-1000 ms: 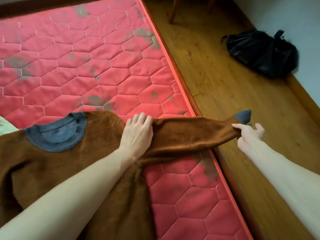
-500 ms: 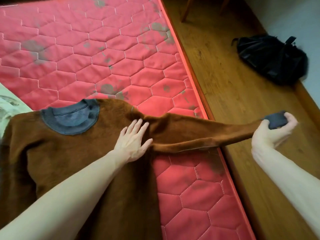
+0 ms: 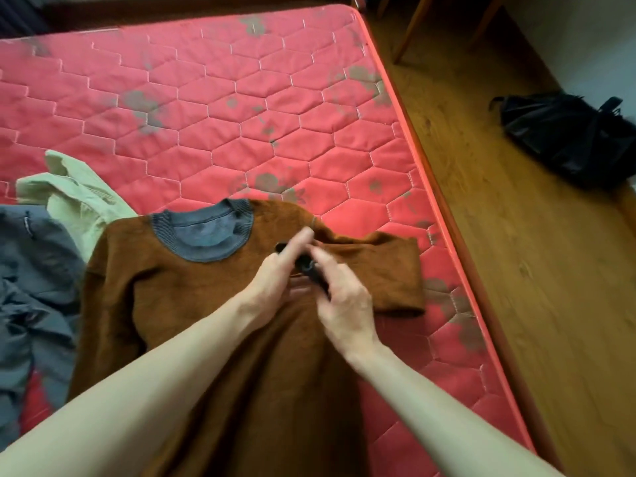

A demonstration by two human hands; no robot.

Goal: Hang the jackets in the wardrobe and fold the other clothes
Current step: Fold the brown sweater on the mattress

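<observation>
A brown fleece sweater (image 3: 179,304) with a grey ribbed collar (image 3: 203,232) lies flat on the red quilted mattress (image 3: 241,115). Its right sleeve (image 3: 378,270) is folded back across the chest. My right hand (image 3: 344,304) grips the sleeve's dark grey cuff (image 3: 308,265) over the middle of the sweater. My left hand (image 3: 275,273) rests beside it, fingers stretched out and touching the cuff end. Whether the left hand grips anything is blurred.
A pale green garment (image 3: 79,197) and a grey garment (image 3: 31,277) lie crumpled at the mattress's left. The wooden floor (image 3: 516,270) runs along the right edge, with a black bag (image 3: 564,132) by the wall and chair legs (image 3: 409,29) at the top.
My right hand carried the sleeve cuff from out over the floor leftward onto the sweater's chest, folding the sleeve. My left hand shifted from the shoulder seam to meet the cuff.
</observation>
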